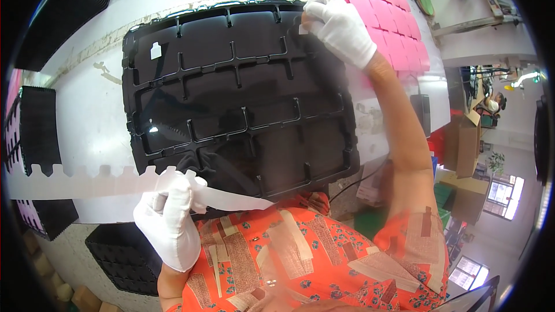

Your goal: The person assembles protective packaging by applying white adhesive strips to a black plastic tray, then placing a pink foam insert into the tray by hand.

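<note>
My left hand (166,219), in a white glove, is closed on a long white paper-like strip (87,186) with a row of tabs along its upper edge. The strip runs from the far left across the near edge of a black plastic compartment tray (217,95). At the tray's far right corner my gloved right hand (341,30) is pinched on a small white tab (303,28). A similar white tab (155,51) lies in the far left compartment. Lower on the left side shows a small white spot (153,130), perhaps a reflection.
Pink notched sheets (393,23) lie right of the tray. Black trays stand stacked at the far left (63,14) and left (40,130), with another black tray (124,257) below the table edge. Cardboard boxes (462,144) stand at the right.
</note>
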### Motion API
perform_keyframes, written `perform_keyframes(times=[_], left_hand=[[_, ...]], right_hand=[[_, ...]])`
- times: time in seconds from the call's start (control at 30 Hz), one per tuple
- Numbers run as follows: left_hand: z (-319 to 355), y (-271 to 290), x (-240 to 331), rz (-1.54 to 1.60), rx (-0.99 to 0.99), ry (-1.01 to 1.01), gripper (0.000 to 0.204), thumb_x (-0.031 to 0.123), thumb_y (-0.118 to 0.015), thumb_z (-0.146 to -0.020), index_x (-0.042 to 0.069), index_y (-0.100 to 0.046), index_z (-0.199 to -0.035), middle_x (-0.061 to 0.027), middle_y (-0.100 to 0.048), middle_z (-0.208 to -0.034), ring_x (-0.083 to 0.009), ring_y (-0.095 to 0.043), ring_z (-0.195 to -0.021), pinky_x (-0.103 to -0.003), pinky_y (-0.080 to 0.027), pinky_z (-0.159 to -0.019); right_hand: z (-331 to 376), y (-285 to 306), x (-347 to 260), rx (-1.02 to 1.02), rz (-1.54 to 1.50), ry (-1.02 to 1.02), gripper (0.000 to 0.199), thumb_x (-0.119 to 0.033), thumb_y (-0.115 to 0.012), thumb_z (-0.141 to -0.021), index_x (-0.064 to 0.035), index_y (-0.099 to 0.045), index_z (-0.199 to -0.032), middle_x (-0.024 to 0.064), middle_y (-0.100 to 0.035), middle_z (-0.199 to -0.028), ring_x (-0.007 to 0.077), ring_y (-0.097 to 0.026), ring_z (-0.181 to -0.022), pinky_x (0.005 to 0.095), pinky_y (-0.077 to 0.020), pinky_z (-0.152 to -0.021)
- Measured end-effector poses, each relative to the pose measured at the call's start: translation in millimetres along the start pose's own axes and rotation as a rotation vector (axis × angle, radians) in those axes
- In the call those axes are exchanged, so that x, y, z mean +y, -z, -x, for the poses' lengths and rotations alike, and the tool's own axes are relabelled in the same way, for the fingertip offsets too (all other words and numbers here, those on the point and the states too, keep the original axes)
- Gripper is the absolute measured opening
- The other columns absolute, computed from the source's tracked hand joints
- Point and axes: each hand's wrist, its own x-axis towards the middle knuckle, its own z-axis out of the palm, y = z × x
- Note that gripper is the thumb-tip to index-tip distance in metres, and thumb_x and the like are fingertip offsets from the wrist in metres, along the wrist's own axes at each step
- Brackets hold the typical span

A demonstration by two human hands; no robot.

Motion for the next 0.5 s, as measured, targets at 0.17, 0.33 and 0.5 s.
perform_keyframes(times=[0.17,0.33,0.5], left_hand=[[-0.1,-0.1,0.0,-0.001,-0.003,-0.006,0.031,0.028,-0.072,-0.101,-0.002,-0.074,-0.098,-0.0127,-0.073,-0.078,-0.0156,-0.068,-0.071,-0.032,-0.051,-0.073],[-1.0,0.9,-2.3,0.001,-0.010,-0.032,0.030,0.027,-0.072,-0.101,-0.003,-0.074,-0.099,-0.0127,-0.073,-0.079,-0.0160,-0.068,-0.071,-0.032,-0.051,-0.073],[1.8,0.0,-2.5,0.010,-0.008,-0.020,0.030,0.025,-0.072,-0.101,-0.004,-0.074,-0.100,-0.0136,-0.074,-0.081,-0.0160,-0.068,-0.071,-0.031,-0.052,-0.073]], right_hand=[[2.4,-5.3,1.1,-0.037,0.066,-0.011,0.015,-0.010,-0.080,-0.080,-0.0084,-0.070,-0.091,0.0084,-0.069,-0.099,0.0313,-0.065,-0.090,0.0411,-0.0539,-0.076],[1.0,-7.7,-4.5,-0.070,0.105,-0.197,0.022,-0.020,-0.086,-0.077,-0.0093,-0.071,-0.090,0.0087,-0.069,-0.099,0.0307,-0.066,-0.094,0.0411,-0.0552,-0.082],[-5.8,-9.2,4.1,-0.039,0.176,-0.352,0.039,-0.035,-0.091,-0.070,-0.0100,-0.072,-0.094,0.0081,-0.069,-0.105,0.0302,-0.064,-0.106,0.0420,-0.0519,-0.089]])
